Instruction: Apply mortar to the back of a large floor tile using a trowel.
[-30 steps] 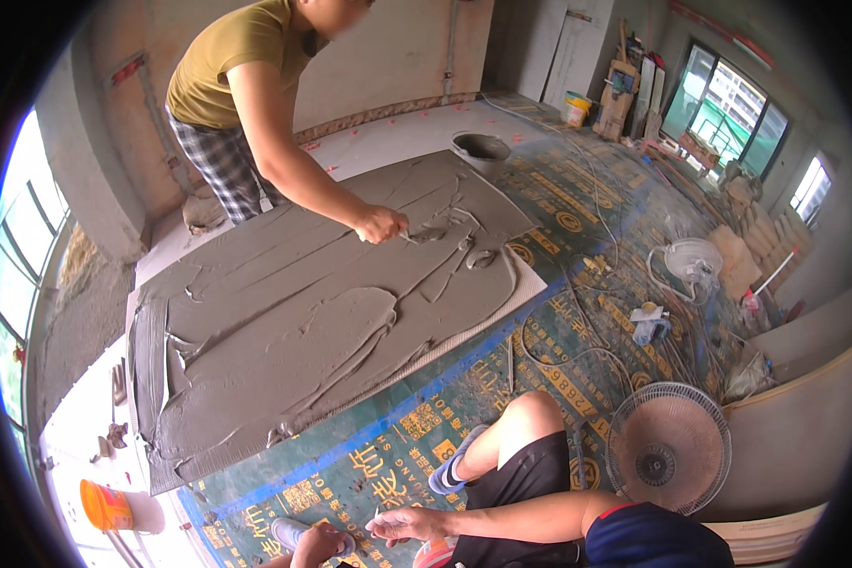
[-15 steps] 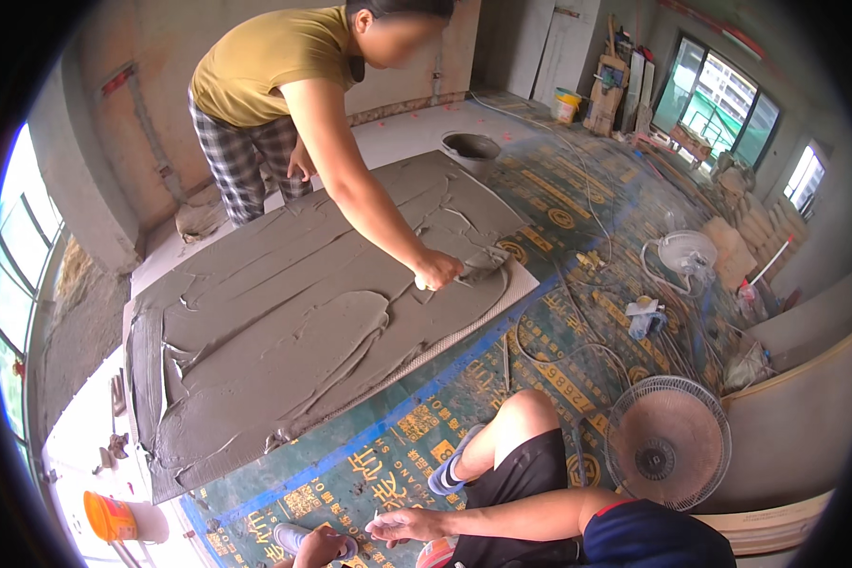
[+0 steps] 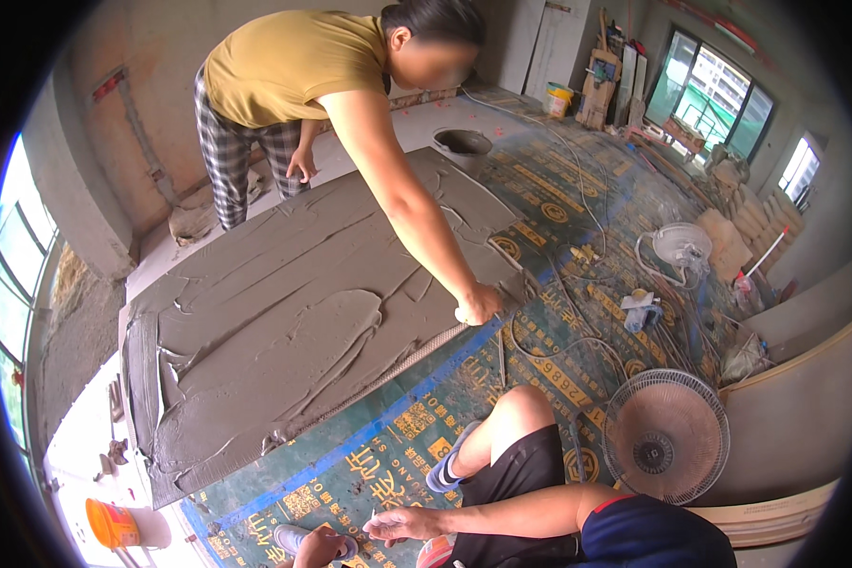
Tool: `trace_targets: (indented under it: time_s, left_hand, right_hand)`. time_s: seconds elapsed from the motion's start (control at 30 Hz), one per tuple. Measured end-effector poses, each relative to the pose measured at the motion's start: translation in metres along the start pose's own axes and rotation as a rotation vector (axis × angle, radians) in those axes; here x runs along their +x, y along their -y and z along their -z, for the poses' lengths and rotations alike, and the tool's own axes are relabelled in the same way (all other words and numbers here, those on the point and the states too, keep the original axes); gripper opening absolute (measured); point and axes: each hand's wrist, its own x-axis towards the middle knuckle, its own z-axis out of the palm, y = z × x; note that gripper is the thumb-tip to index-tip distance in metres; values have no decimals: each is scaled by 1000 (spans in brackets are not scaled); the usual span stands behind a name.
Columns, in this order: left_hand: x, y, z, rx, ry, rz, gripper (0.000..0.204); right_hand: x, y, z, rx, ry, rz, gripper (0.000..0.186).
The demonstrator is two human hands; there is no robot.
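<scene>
Took the mortar-coated slab [image 3: 246,317] as landmark. Saw a co-worker [image 3: 289,71] bent over its far side, outstretched hand [image 3: 481,305] at its near edge, toward the right end. Logged a wire-caged fan [image 3: 667,435] to the right of the slab, on its near side. Recorded an orange-and-white bucket [image 3: 114,523] off its near left corner. Located right hand [image 3: 405,523] well off its near edge, fingers curled, pinching a thin white stick [image 3: 374,517]. Located left hand [image 3: 320,547] also off that edge, farther left; partly hidden, cannot tell whether spread or pressed together.
</scene>
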Motion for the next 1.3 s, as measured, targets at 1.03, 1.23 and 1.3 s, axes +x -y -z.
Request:
trace_targets:
  time_s: [1.03, 1.23, 1.3]
  left_hand:
    - [10, 34, -6, 304, 37, -551, 36]
    - [28, 46, -31, -208, 17, 18, 39]
    - [30, 49, -36, -221, 13, 11, 39]
  right_hand:
    - [0, -6, -3, -4, -78, 84, 71]
    - [1, -3, -1, -4, -16, 10, 71]
    - [0, -3, -1, 1, -19, -2, 72]
